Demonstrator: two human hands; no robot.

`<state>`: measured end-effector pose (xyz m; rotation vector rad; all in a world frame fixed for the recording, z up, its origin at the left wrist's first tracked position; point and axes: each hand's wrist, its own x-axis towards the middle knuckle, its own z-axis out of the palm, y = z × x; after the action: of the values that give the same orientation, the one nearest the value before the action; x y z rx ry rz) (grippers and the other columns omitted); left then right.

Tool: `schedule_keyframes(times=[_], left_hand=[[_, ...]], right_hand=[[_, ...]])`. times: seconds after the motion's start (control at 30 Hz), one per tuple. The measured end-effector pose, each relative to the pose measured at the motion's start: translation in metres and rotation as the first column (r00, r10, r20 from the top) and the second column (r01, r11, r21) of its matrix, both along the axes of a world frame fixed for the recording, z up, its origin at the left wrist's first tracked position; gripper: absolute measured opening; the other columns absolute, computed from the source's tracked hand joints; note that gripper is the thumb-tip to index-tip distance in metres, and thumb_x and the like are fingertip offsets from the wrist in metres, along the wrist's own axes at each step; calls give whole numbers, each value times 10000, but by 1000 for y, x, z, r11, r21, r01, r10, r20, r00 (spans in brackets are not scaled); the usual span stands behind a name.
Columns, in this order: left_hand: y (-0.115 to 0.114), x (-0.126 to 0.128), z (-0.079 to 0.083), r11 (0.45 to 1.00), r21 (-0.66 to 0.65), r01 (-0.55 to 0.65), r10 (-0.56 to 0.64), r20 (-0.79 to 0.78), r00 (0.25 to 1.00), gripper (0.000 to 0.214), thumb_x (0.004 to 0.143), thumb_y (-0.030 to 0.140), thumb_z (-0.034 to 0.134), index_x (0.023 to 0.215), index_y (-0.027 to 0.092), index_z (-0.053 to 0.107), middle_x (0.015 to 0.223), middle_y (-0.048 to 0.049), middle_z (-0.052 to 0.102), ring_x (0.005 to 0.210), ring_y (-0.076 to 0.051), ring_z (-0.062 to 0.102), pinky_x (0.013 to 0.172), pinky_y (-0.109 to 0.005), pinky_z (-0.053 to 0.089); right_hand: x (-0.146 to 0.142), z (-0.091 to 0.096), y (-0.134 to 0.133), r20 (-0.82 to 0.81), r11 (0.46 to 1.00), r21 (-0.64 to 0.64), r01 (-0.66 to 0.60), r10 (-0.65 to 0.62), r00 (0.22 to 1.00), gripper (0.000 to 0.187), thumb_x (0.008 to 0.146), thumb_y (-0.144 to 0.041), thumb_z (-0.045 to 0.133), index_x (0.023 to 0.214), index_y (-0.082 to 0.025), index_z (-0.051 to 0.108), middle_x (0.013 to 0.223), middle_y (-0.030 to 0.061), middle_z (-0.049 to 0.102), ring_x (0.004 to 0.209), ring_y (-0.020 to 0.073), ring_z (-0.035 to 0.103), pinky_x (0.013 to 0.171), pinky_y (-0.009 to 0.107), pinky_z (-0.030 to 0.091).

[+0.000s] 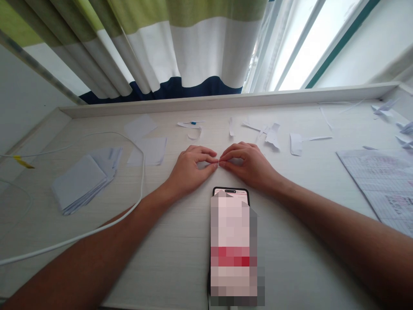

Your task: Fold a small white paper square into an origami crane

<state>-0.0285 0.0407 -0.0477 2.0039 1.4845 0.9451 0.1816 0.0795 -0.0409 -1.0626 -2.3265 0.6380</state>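
Head view: scrap (204,164) hidden under fingers (211,159)

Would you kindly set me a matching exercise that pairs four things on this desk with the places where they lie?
Things:
1. phone
2. stack of paper squares
3. printed sheet
4. white cable

Places:
A. at the right edge of the desk
B. looping round beside the left forearm
C. fanned out, well to the left of the left hand
D. between the forearms, on the near side of the left hand and right hand

Pairs: 1-D, 2-C, 3-A, 4-B
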Motion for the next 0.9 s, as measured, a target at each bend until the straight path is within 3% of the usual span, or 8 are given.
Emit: schedule_keyframes(times=[0.3, 0.5, 0.9], left_hand=[[1, -1, -2, 1000, 7, 0, -1, 27, 1000, 57, 879, 223, 783, 888, 265, 821, 1118, -20, 814, 1130, -249, 697, 1055, -473, 527], [0, -2, -1, 999, 29, 15, -15, -6, 1000, 66, 895, 238, 767, 910, 262, 827, 1123, -33, 811, 1138, -257, 693, 1050, -480, 522], [-3, -2, 2, 998, -29, 47, -49, -38, 998, 80, 900, 241, 768, 931, 281, 829, 1202, -9, 803, 1212, -265, 647, 1098, -488, 476]], right_hand=[[-1, 0, 0, 2, 1000, -3, 6, -6, 1000, 126, 959, -246, 702, 889, -248, 807, 1028, 34, 818, 1005, 273, 703, 1039, 526, 412], [-1, 0, 0, -22, 1000, -22, 4, -5, 1000, 162, 984, -297, 697, 882, -240, 808, 1030, 38, 818, 986, 255, 707, 1010, 481, 434], [1, -3, 1, 2, 1000, -8, -18, 18, 1000, 170, 993, -321, 701, 871, -244, 792, 1054, 30, 812, 1027, 257, 690, 1049, 482, 379]])
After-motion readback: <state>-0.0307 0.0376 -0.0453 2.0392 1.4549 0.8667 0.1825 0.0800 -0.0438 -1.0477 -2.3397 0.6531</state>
